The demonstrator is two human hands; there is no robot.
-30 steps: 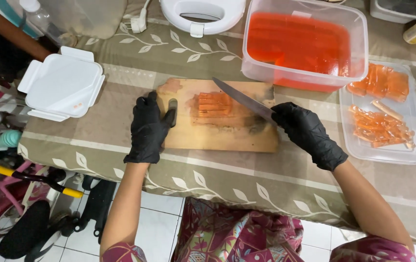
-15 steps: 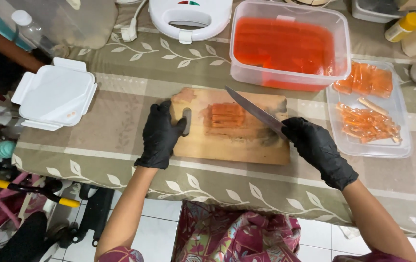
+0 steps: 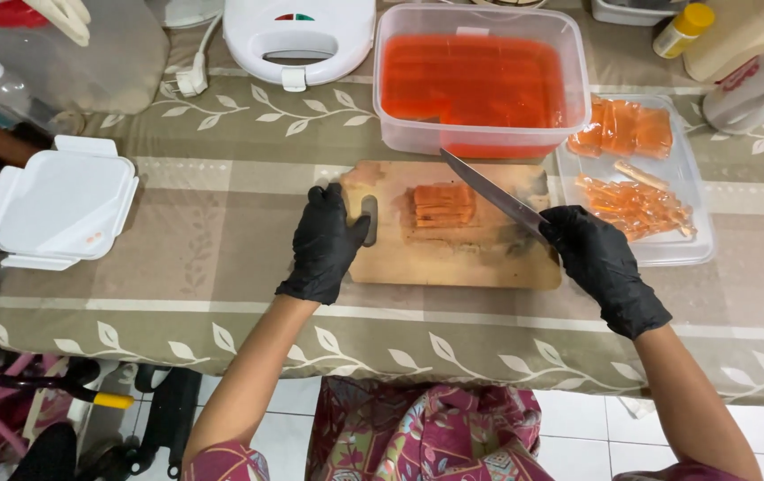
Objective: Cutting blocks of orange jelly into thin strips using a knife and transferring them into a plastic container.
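Both hands wear black gloves. My left hand [image 3: 327, 242] grips the left end of a wooden cutting board [image 3: 453, 258], thumb over its handle slot. A block of orange jelly [image 3: 442, 205], scored into slices, lies on the board's middle. My right hand [image 3: 589, 256] is shut on the handle of a long kitchen knife [image 3: 489, 189]. Its blade angles up and to the left, its tip above the board's far edge, just right of the jelly block.
A clear tub of orange jelly [image 3: 480, 82] stands behind the board. A clear tray [image 3: 640, 178] with cut jelly pieces lies to the right, a white mug [image 3: 756, 85] beyond it. A white lid [image 3: 57, 203] sits at left, a white sandwich maker [image 3: 297, 34] at back.
The view has shifted so the board sits lower and more central. The knife has lifted slightly off the jelly block, with its blade to the right. My left hand stays on the board's end.
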